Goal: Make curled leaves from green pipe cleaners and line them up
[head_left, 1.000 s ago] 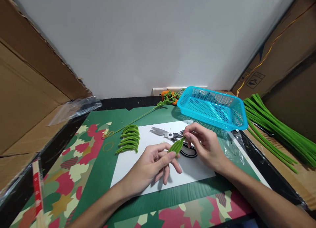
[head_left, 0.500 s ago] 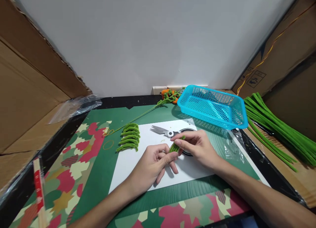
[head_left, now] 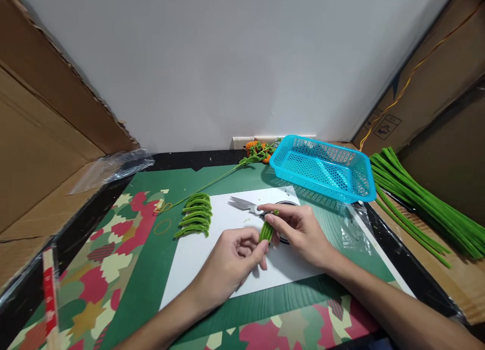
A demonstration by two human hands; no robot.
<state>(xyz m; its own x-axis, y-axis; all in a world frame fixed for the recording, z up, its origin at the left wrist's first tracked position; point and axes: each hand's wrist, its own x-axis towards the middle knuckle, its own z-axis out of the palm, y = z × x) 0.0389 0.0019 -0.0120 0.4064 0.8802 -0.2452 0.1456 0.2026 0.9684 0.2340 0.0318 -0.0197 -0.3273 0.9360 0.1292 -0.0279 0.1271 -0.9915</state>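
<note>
Between my two hands is a small green pipe-cleaner leaf (head_left: 266,232), tilted over the white paper (head_left: 223,213). My left hand (head_left: 237,254) pinches its lower end with thumb and fingers. My right hand (head_left: 297,229) grips the upper end, where a short twisted tip pokes out. Just behind my right hand lie scissors (head_left: 242,204) with parted blades; their black handle is partly covered by that hand. Several similar green pipe-cleaner leaves (head_left: 195,216) lie in a stacked row at the paper's left edge.
A blue perforated basket (head_left: 322,191) stands at the back right. Beside it lies an orange pipe-cleaner flower (head_left: 253,148) with a long green stem. Long green pipe cleaners (head_left: 428,203) rest at the right. Rubber bands (head_left: 162,227) are left of the leaves; cardboard walls (head_left: 49,102) flank the table.
My left hand has shifted slightly down, and its fingers are more curled. More of the green leaf shows between the hands. The whole view has tilted slightly.
</note>
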